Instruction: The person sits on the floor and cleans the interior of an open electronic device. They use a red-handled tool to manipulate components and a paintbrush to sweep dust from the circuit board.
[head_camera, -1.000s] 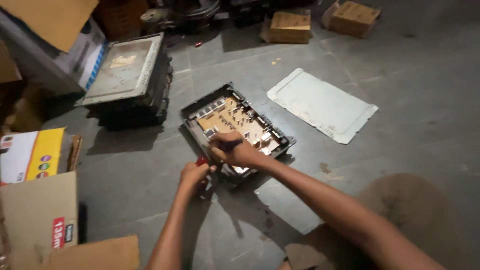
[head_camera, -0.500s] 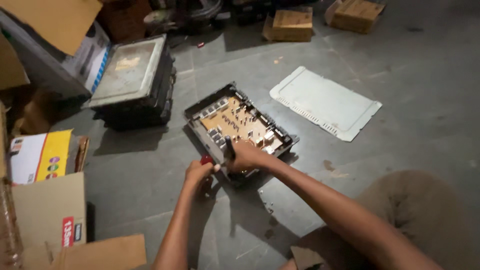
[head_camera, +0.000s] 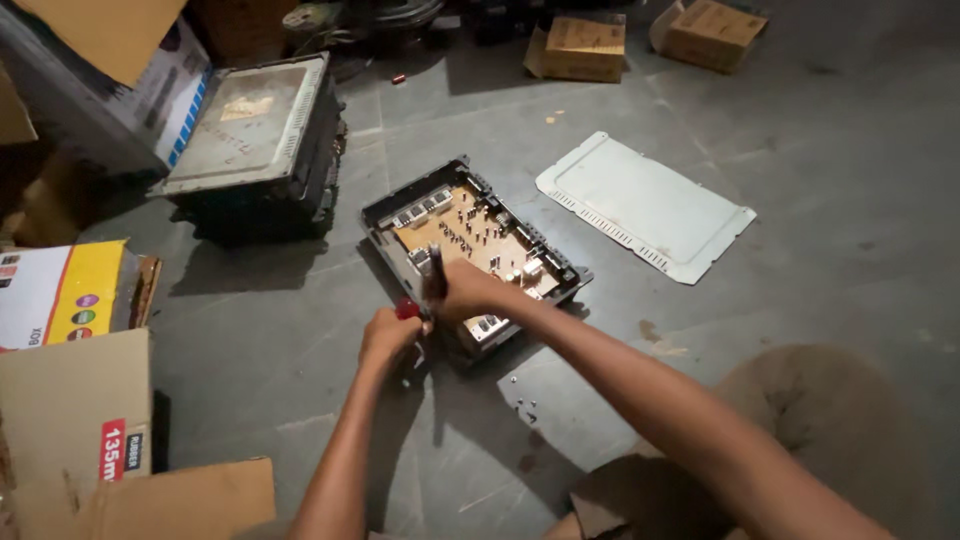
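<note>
Opened electronics chassis (head_camera: 470, 250): dark rectangular metal case w/ lid off, lying flat on the floor at centre, turned diagonally so one corner points near. Inside, a tan circuit board w/ small upright components and silver parts along the far-left edge; connector panel at the near corner. Screwdriver (head_camera: 428, 290): red handle, dark shaft, standing roughly upright at the case's near-left edge.

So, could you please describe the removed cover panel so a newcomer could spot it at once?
Start at the opened device with its tan circuit board, mid-floor. Just right of it, apart from it, a pale panel lies flat on the grey floor. Unlike the brown cardboard boxes beyond, it is thin, whitish metal with slotted edges.
</note>
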